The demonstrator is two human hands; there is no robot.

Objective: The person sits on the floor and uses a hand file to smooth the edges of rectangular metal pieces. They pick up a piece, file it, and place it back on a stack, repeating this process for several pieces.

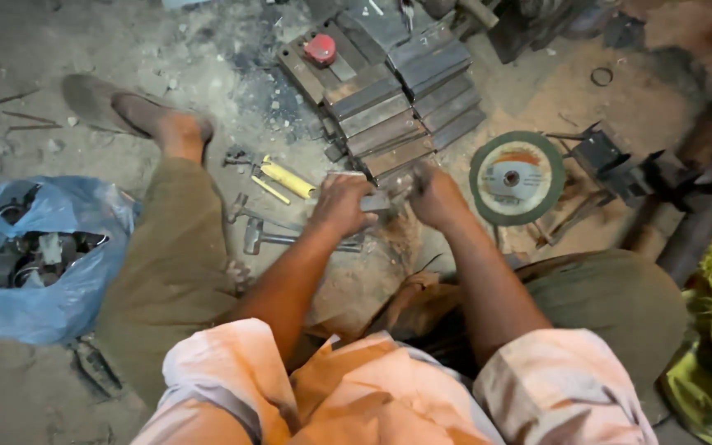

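Note:
I sit on the ground with both arms stretched forward. My left hand (341,203) and my right hand (436,196) together grip a small grey metal piece (382,201) held between them, just in front of a stack of flat metal bars (397,115). The bars lie in rows on the dirt floor. What exactly the fingers do to the piece is hidden by the hands.
A round grinding disc (517,177) lies right of my hands. Hammers (269,231) and a yellow-handled tool (288,178) lie to the left. A blue plastic bag (43,255) with metal parts sits far left. A small red object (320,49) rests on the bars. My foot (138,115) extends upper left.

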